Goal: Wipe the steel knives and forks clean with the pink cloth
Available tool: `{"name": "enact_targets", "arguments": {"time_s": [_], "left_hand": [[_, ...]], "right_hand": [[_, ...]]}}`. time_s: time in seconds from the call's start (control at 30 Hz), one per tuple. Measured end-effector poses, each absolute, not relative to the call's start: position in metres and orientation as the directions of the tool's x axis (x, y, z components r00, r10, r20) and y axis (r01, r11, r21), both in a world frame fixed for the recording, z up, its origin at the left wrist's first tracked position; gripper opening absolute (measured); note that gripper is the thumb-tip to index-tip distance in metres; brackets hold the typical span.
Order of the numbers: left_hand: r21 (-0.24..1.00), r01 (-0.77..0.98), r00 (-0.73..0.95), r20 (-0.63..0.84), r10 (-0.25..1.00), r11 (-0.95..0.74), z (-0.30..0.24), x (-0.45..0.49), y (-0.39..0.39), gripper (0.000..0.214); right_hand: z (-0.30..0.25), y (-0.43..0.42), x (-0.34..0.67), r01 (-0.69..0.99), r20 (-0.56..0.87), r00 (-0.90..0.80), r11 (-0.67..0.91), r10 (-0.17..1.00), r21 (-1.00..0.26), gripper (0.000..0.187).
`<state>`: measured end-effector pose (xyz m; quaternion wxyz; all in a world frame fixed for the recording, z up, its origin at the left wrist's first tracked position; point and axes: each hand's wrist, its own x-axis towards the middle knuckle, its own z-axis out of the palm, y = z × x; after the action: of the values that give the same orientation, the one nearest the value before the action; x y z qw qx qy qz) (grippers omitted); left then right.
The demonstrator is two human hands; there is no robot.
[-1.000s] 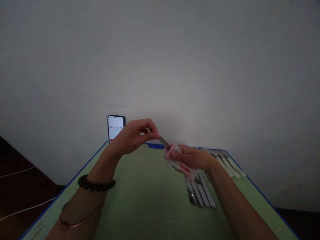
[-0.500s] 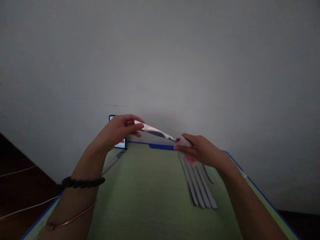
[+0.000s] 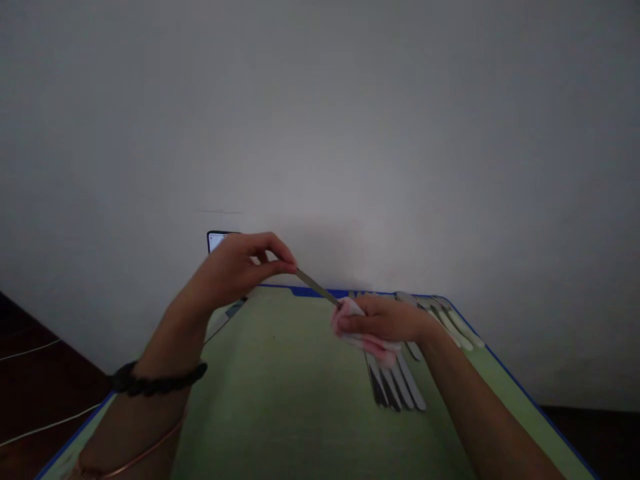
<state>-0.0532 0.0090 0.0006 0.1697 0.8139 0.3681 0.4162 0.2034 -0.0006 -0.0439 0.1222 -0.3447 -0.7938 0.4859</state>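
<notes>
Between the thumb and fingers of my left hand [image 3: 240, 270] is the end of a slim metal piece of cutlery [image 3: 317, 288]. It slants down to the right. My right hand [image 3: 383, 320] is closed around a white and pink cloth [image 3: 377, 348], which wraps the lower end of the piece and hides its head, so I cannot tell which kind it is. Below the cloth, several metal cutlery handles [image 3: 400, 387] lie side by side on the green table mat [image 3: 300, 387]. Their far ends show partly behind my right hand.
More cutlery with pale handles [image 3: 457, 327] lies at the mat's right back edge. A phone [image 3: 216, 240] leans against the wall [image 3: 320, 133] behind my left hand. A knife-like metal piece [image 3: 220, 327] lies near my left wrist. White cables [image 3: 45, 423] cross the floor at left.
The cutlery has turned from its broad shiny face to its narrow edge. My right hand and the cloth have moved down and slightly left, uncovering the pale-handled cutlery behind.
</notes>
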Motion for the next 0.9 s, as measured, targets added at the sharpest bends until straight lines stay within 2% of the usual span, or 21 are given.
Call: {"name": "enact_targets", "arguments": {"time_s": [0.07, 0.13, 0.23, 0.33, 0.43, 0.53, 0.67, 0.77, 0.9], "left_hand": [[0.673, 0.383, 0.311, 0.552, 0.774, -0.634, 0.001, -0.065, 0.010, 0.012], [0.715, 0.321, 0.407, 0.489, 0.772, -0.621, 0.002, -0.065, 0.008, 0.011], [0.670, 0.337, 0.619, 0.371, 0.692, -0.661, 0.006, -0.047, 0.000, 0.006], [0.622, 0.288, 0.682, 0.400, 0.612, -0.728, 0.009, -0.029, -0.006, 0.004], [0.639, 0.222, 0.738, 0.383, 0.556, -0.736, 0.009, -0.023, -0.009, 0.006], [0.694, 0.211, 0.783, 0.301, 0.544, -0.688, 0.009, -0.025, -0.009, 0.003], [0.732, 0.247, 0.763, 0.256, 0.593, -0.635, 0.010, -0.032, -0.008, 0.006], [0.685, 0.288, 0.732, 0.293, 0.615, -0.669, 0.012, -0.034, -0.009, 0.003], [0.503, 0.340, 0.717, 0.408, 0.565, -0.795, 0.013, -0.027, -0.011, 0.006]], "right_hand": [[-0.044, -0.001, 0.212, 0.433, -0.161, -0.729, 0.267, 0.665, -0.861, 0.050], [-0.042, -0.002, 0.209, 0.413, -0.163, -0.742, 0.251, 0.651, -0.875, 0.052], [-0.036, -0.006, 0.192, 0.376, -0.146, -0.770, 0.257, 0.621, -0.890, 0.050], [-0.029, -0.012, 0.176, 0.343, -0.095, -0.776, 0.291, 0.623, -0.893, 0.046], [-0.023, -0.018, 0.171, 0.336, -0.113, -0.777, 0.256, 0.619, -0.906, 0.042], [-0.020, -0.023, 0.173, 0.367, -0.154, -0.776, 0.239, 0.611, -0.899, 0.037], [-0.021, -0.023, 0.175, 0.428, -0.189, -0.731, 0.224, 0.656, -0.876, 0.037], [-0.023, -0.022, 0.176, 0.390, -0.153, -0.746, 0.239, 0.648, -0.889, 0.044], [-0.025, -0.021, 0.173, 0.352, -0.072, -0.721, 0.275, 0.689, -0.895, 0.046]]}}
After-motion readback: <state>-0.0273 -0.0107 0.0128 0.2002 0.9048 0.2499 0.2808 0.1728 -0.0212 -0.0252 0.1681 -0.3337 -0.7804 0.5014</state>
